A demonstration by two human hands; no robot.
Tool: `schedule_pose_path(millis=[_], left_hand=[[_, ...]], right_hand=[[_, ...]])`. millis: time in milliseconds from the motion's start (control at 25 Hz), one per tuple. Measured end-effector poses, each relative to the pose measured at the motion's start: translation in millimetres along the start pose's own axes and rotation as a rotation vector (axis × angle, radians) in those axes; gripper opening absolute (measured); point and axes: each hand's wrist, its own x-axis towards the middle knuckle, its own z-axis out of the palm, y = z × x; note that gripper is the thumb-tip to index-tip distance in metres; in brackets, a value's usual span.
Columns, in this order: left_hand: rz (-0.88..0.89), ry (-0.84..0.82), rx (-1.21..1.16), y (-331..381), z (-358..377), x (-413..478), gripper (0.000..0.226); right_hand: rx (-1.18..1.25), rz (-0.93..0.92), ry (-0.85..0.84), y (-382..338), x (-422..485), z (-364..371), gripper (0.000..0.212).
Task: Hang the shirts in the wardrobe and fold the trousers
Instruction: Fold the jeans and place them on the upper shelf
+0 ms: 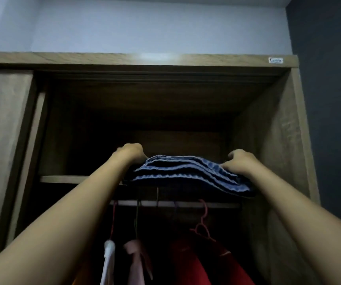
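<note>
Hands (131,151) (238,161) grip folded trousers (188,174); shelf (62,178) beneath

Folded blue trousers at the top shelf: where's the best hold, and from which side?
Take the folded trousers at their two short ends, one hand per end, coming in from the front over the shelf edge. The stack is wide and layered; a single middle grip would probably let layers sag. The left hand and right hand grip those ends now.

A pale wall (144,23) rises above the wooden wardrobe (278,140). A dark wall (330,99) stands to its right. The light is dim.
</note>
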Motion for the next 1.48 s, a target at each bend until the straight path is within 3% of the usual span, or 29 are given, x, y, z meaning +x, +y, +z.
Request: schedule_pose_path(millis=[80,160,200,280,320,400,480,600,720,800,880,1000,1120,1200,1320,1480], left_hand=[[0.161,0.072,0.102,7.0,-10.0,-6.9,0.060],[0.364,-0.018,-0.026,12.9,-18.4,-26.1,0.060],[0.422,-0.100,-0.067,15.0,-20.3,-40.6,0.068],[0.550,-0.095,0.200,8.7,-16.6,-62.4,0.094],[0.610,0.023,0.421,-0.1,-7.5,-68.3,0.106],[0.759,0.319,0.642,-19.3,14.8,-76.1,0.097],[0.915,0.533,0.630,-33.1,25.7,-70.3,0.064],[1.114,0.624,0.588,-46.6,21.1,-52.9,0.052],[1.002,0.741,0.558,-38.8,9.6,-34.9,0.052],[0.832,0.804,0.489,-21.4,13.0,-23.7,0.050],[0.716,0.729,0.446,5.5,21.7,-17.4,0.050],[0.657,0.604,0.436,41.3,36.5,-9.5,0.051],[0.701,0.509,0.436,55.7,48.2,-3.5,0.051],[0.702,0.335,0.360,51.5,52.9,6.2,0.054],[0.686,0.086,0.200,41.0,51.4,13.5,0.078],[0.675,0.054,0.128,41.6,45.2,2.7,0.109]], right_hand=[[-0.195,-0.093,-0.066,-2.9,2.2,-7.0,0.061],[-0.253,-0.312,-0.150,-13.8,-8.3,-11.0,0.054],[-0.208,-0.386,-0.222,-20.6,-18.9,-12.0,0.061],[-0.165,-0.512,-0.351,-29.9,-39.1,-13.5,0.091],[-0.270,-0.615,-0.368,-30.5,-45.4,-14.3,0.101],[-0.648,-0.757,-0.277,-17.0,-52.7,-13.2,0.110],[-0.890,-0.874,-0.026,1.1,-59.9,-3.7,0.091],[-0.897,-1.127,0.261,19.5,-54.6,4.4,0.067],[-0.934,-1.228,0.408,18.7,-34.5,-18.1,0.072],[-0.955,-1.148,0.503,10.1,-25.0,-34.1,0.078],[-0.975,-0.986,0.485,3.4,-17.1,-48.1,0.073],[-1.082,-0.734,0.255,10.6,-8.6,-51.9,0.067],[-1.194,-0.608,-0.008,29.4,0.4,-44.4,0.077],[-1.197,-0.545,-0.183,37.5,2.8,-37.2,0.087],[-1.083,-0.459,-0.346,38.3,2.5,-37.6,0.103],[-1.005,-0.405,-0.418,41.5,2.6,-34.2,0.114]])
